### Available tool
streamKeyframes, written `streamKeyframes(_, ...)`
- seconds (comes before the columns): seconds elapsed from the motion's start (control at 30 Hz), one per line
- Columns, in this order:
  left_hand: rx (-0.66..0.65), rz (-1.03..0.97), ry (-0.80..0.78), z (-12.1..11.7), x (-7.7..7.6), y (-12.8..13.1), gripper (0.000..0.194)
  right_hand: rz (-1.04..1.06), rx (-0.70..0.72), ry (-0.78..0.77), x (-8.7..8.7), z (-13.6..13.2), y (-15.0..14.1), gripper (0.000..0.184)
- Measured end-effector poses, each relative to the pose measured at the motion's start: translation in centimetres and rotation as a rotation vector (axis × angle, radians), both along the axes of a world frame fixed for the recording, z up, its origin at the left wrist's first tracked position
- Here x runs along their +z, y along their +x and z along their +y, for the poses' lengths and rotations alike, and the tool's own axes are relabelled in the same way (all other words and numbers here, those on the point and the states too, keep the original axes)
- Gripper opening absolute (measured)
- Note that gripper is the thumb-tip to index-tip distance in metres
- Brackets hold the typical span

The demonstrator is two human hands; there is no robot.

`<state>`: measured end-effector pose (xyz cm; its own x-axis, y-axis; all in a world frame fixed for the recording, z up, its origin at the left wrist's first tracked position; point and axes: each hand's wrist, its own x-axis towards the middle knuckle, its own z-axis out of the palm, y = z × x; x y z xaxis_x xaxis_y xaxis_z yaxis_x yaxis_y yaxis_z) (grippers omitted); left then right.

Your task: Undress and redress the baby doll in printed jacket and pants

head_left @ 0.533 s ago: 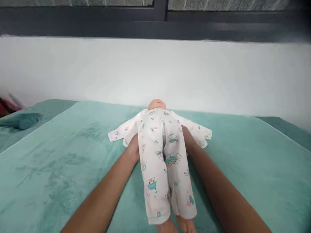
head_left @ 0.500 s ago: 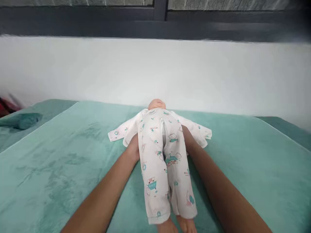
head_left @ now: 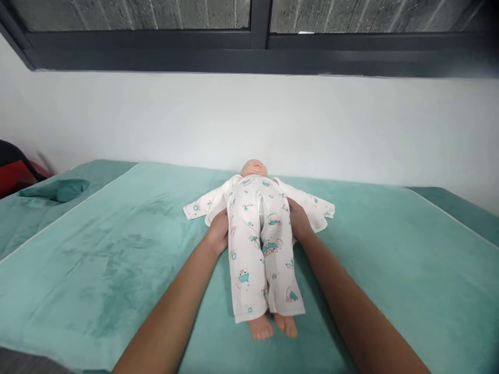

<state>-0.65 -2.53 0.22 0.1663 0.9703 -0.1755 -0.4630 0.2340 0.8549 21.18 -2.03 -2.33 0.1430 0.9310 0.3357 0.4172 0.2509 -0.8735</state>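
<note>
A baby doll (head_left: 254, 168) lies on its back on the green bedding, head toward the wall and bare feet (head_left: 260, 328) toward me. It wears a white printed top (head_left: 305, 203), with both sleeves spread out sideways, and matching white trousers (head_left: 247, 259). The trousers' upper part covers the doll's belly, and a gap shows between the legs at the crotch. My left hand (head_left: 219, 230) is closed at the left hip edge of the trousers. At the opposite hip, my right hand (head_left: 299, 221) grips the other side. Cloth hides most of the fingertips.
Green plush bedding (head_left: 117, 249) spreads around the doll. A white wall (head_left: 249, 114) rises behind it, below a dark window frame (head_left: 156, 54). At the left are a small green cloth bundle (head_left: 58, 190) and a red and black item (head_left: 15, 175).
The view has tilted and pulled back, so the doll's feet now show fully. The doll's legs appear lower and flatter. Both hands remain at the trousers' sides.
</note>
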Motion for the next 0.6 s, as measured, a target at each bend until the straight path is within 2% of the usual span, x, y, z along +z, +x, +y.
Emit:
streamKeyframes(0.1,0.054,0.072,0.12,-3.2,-0.4,-1.1,0.046,0.088,-0.071,-0.02,-0.3,-2.9,-0.3,0.042)
streamKeyframes(0.17,0.13,0.178,0.207,-6.1,-0.7,-2.1,0.042,0.127,-0.081,-0.032,-0.3,-5.9,-0.6,0.043)
streamKeyframes(0.23,0.164,0.374,0.307,-9.6,-1.0,-3.2,0.031,0.105,-0.057,-0.026,-0.3,-9.5,-0.9,0.041)
streamKeyframes(0.33,0.078,0.646,0.517,-14.8,-1.8,-4.1,0.025,0.013,0.001,0.011,-0.5,-15.4,-1.3,0.034)
streamKeyframes(0.4,-0.003,0.76,0.624,-17.6,-2.5,-4.1,0.03,-0.053,0.071,-0.011,-0.9,-18.6,-1.4,0.031)
streamKeyframes(0.5,-0.035,0.921,0.732,-20.1,-3.8,-3.0,0.041,-0.143,0.154,-0.06,-1.8,-21.5,-1.7,0.03)
streamKeyframes(0.6,0.057,1.065,0.775,-20.8,-4.7,-1.6,0.031,-0.207,0.127,-0.022,-2.4,-22.0,-2.1,0.022)
